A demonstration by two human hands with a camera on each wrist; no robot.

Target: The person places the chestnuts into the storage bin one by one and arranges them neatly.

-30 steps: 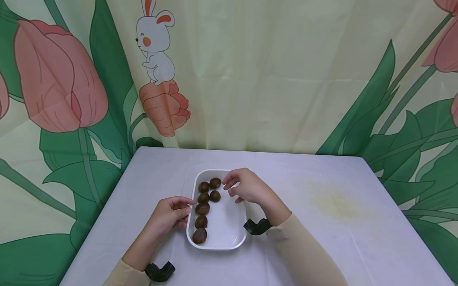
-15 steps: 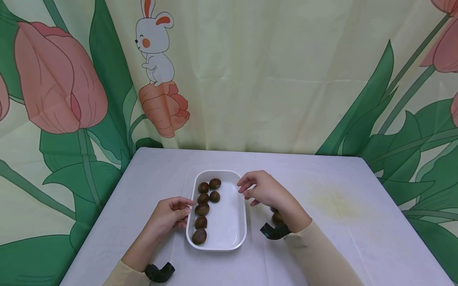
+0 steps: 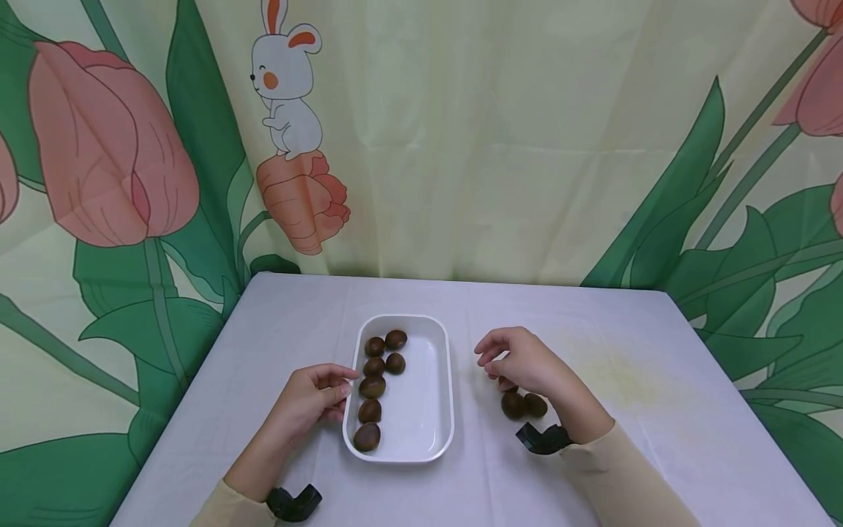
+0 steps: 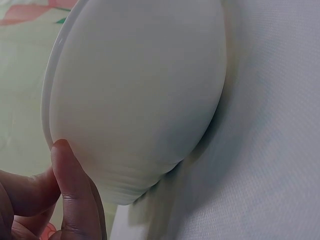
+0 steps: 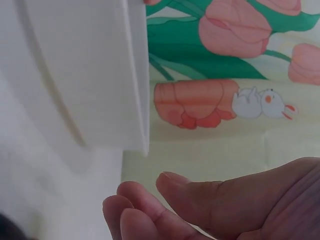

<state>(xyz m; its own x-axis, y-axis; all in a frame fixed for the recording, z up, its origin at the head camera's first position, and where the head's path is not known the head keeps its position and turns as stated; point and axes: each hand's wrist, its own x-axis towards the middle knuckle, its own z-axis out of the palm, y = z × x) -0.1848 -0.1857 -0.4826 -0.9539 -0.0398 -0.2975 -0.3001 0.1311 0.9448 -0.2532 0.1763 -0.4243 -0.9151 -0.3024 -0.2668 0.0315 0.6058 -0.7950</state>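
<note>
A white rectangular tray [image 3: 421, 457] holds several brown chestnuts [image 3: 372, 386], most in a column along its left wall and a couple beside them near the top. My left hand [image 3: 316, 395] rests against the tray's left side; in the left wrist view a fingertip [image 4: 62, 147] touches the outer wall just under the rim. To the right of the tray, my right hand [image 3: 527, 362] hovers with loosely bent fingers and nothing visible between them. Under it on the cloth lie more chestnuts [image 3: 514, 405], partly hidden by the hand.
The table is covered by a white cloth [image 3: 408, 505] with a yellowish stain on the right. Behind it hangs a curtain [image 3: 461, 146] printed with tulips and a rabbit. A black camera mount sits on each wrist.
My right hand has moved from over the tray to the right and nearer, above the loose chestnuts, which have come into view. My left hand and the tray stay put.
</note>
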